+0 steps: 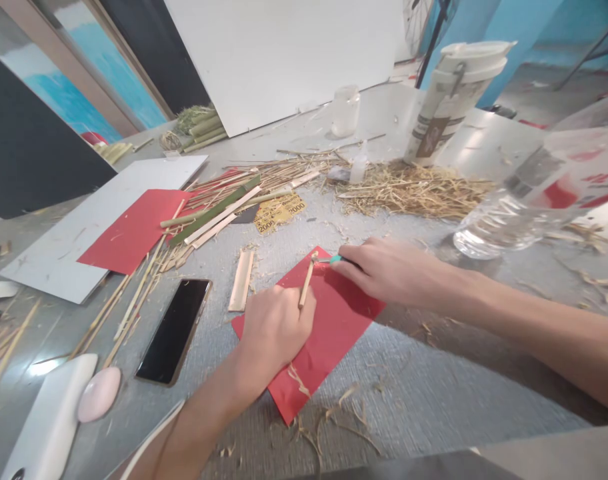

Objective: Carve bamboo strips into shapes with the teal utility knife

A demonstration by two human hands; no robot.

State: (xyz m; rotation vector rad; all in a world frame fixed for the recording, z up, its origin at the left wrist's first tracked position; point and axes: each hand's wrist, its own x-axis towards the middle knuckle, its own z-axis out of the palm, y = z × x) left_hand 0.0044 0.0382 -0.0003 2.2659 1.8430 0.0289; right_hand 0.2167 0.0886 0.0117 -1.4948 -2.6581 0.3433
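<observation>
A sheet of red paper lies on the grey table under both hands. My left hand is closed around a thin pale wooden stick, pressed down on the paper with its far end pointing up and away. In my right hand is a small tool with a teal handle. Its thin metal tip meets the far end of the stick; the exact kind is too small to tell. Pale shavings lie on the paper near my left wrist. A short flat bamboo strip rests just left of the paper.
A black phone, a pink oval object and a white device lie at left. Behind are bamboo strips, another red sheet and a straw pile. A cup and a plastic bottle stand at right.
</observation>
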